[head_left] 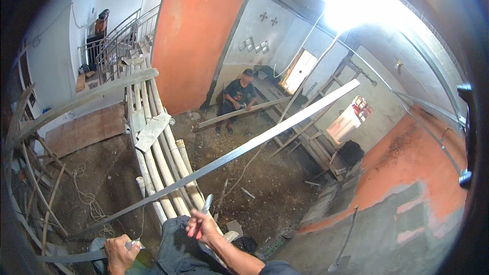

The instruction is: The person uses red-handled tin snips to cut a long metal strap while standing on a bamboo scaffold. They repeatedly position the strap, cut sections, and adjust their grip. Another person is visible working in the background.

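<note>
1. Evidently, my right hand (202, 225) is wrapped around red-handled, silver-bladed snips (207, 203), tip upward, above the dark grey trousers (175, 249).
2. My left hand (121, 253) grips the end of a dark grey flat metal strip (71, 258) at lower left; its fingers hide the edge.
3. Working remotely, I'd brace that strip firmly, keep the fingertips clear of the blade, and avoid bumping the long silvery metal length (244, 147) crossing the pale bamboo poles (185, 161).

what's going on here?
Someone is working above the bamboo poles: the right hand grips a red-handled tool, blade up; the left hand holds a grey strip. A long metal-looking bar slants across the poles. Below, another person sits behind a long board.
</note>
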The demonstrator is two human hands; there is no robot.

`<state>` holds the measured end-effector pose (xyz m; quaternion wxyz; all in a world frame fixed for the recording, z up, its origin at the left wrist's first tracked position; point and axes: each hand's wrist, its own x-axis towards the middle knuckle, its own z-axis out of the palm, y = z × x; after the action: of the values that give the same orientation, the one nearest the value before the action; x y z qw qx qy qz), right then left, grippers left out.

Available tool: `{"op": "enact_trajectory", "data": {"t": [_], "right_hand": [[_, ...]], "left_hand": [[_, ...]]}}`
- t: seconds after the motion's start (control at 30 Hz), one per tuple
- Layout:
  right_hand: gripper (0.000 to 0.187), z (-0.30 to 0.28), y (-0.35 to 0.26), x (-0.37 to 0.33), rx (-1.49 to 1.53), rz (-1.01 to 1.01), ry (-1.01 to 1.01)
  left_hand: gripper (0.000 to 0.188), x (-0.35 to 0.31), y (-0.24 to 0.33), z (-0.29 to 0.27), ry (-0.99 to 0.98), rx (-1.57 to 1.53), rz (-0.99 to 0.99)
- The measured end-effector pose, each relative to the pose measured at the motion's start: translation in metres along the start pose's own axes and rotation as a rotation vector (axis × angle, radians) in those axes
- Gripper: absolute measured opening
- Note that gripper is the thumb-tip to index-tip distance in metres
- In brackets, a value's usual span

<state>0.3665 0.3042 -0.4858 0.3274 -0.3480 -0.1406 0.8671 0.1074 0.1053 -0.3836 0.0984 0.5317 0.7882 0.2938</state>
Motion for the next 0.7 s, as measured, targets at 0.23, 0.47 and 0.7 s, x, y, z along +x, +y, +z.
{"op": "enact_trajectory", "data": {"t": [0.23, 0.47, 0.7], "right_hand": [[0.028, 0.068, -0.143, -0.032, 0.15, -0.661, 0.089], [0.016, 0.13, -0.182, -0.085, 0.098, -1.22, 0.015], [0.016, 0.143, -0.158, -0.106, 0.024, -1.245, -0.143]], "left_hand": [[0.05, 0.004, -0.004, -0.013, -0.175, -0.116, -0.081], [0.052, 0.006, -0.009, -0.018, -0.227, -0.214, -0.091], [0.053, 0.011, -0.008, -0.02, -0.262, -0.251, -0.109]]}}
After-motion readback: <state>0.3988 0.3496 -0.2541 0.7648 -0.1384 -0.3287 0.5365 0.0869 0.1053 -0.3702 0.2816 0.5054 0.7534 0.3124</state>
